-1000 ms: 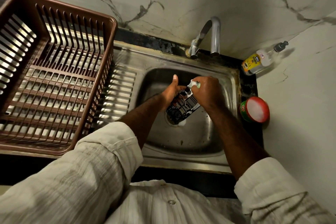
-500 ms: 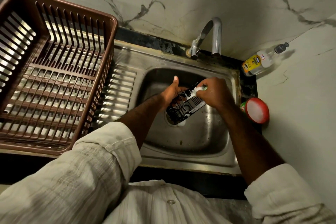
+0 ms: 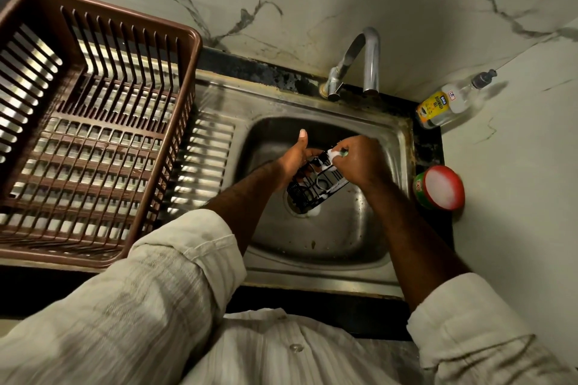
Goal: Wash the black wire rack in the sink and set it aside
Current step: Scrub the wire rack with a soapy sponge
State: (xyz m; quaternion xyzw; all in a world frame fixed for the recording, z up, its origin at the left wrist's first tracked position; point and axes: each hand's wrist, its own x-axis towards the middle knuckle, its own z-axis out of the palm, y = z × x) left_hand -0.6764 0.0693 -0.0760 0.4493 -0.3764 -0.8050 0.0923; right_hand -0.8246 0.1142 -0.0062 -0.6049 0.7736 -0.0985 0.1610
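Observation:
The black wire rack is tilted over the drain inside the steel sink, streaked with white foam. My left hand grips its upper left end, thumb pointing up. My right hand pinches a foamy scrubber and presses it against the rack's top right edge. Part of the rack is hidden behind both hands.
A large brown plastic dish basket sits on the ribbed drainboard at left. The tap stands behind the basin, no water visible. A dishwash gel bottle lies at back right. A round soap tub sits by the sink's right rim.
My right hand with the scrubber has shifted along the rack's upper edge, out to the right and back. The rack has tilted slightly; my left hand stays in place.

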